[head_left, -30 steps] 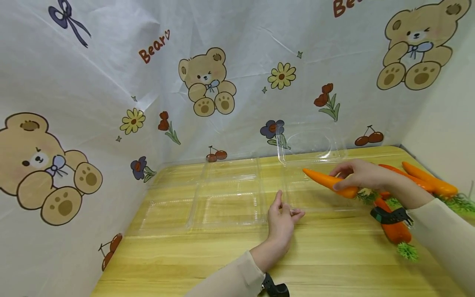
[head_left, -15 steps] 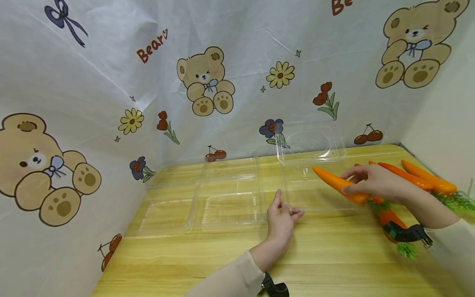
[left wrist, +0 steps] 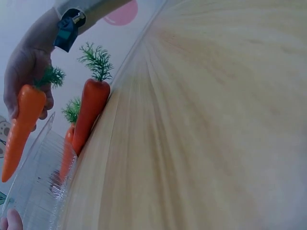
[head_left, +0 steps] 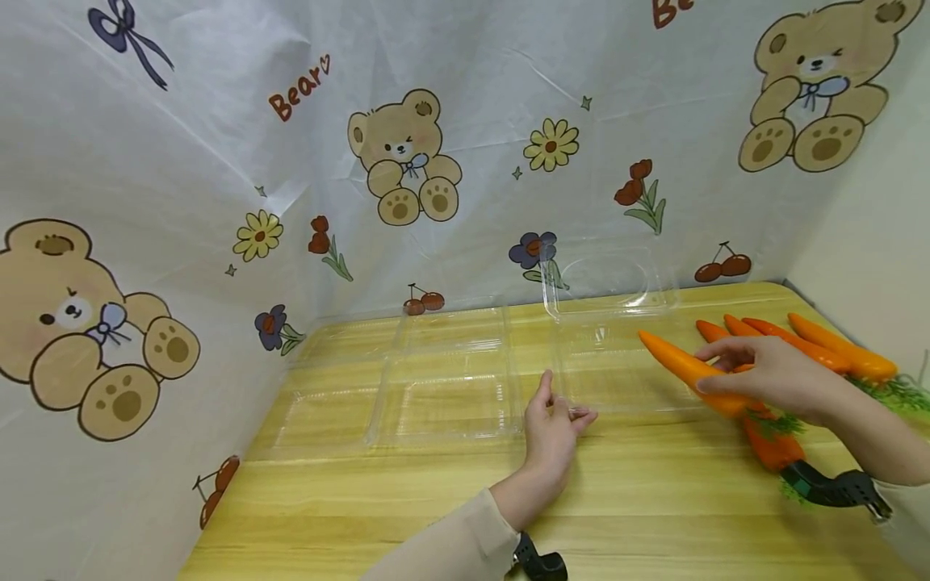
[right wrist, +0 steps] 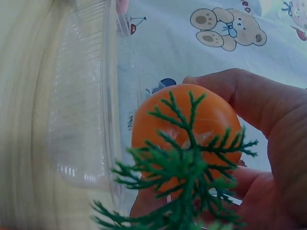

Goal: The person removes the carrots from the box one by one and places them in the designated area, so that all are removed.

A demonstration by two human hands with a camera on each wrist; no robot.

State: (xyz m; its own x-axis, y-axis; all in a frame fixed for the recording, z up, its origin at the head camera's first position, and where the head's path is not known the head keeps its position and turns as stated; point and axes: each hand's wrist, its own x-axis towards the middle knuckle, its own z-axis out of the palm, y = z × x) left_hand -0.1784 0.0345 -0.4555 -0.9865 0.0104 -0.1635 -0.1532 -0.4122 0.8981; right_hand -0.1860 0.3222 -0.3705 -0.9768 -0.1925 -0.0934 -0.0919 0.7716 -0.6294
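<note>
In the head view, my right hand (head_left: 777, 375) grips an orange toy carrot (head_left: 677, 361) near its thick end, the pointed tip angled up to the left. The carrot is above the right part of a clear plastic container (head_left: 610, 391), whose hinged lid (head_left: 606, 282) stands raised behind it. The right wrist view looks onto the carrot's rounded end (right wrist: 187, 115) and green leafy top (right wrist: 192, 163). At the container's front left corner, my left hand (head_left: 550, 440) holds the rim; a fingertip (left wrist: 14, 219) shows there in the left wrist view.
Several more carrots (head_left: 835, 347) lie at the right of the wooden table (head_left: 407, 508), one (head_left: 773, 444) partly beneath my right wrist. Two further clear containers (head_left: 446, 411) lie side by side on the left. A bear-printed cloth (head_left: 465, 266) hangs at the back.
My right hand has moved right with the carrot, from over the container's middle toward its right side and the other carrots. My left hand stays at the corner.
</note>
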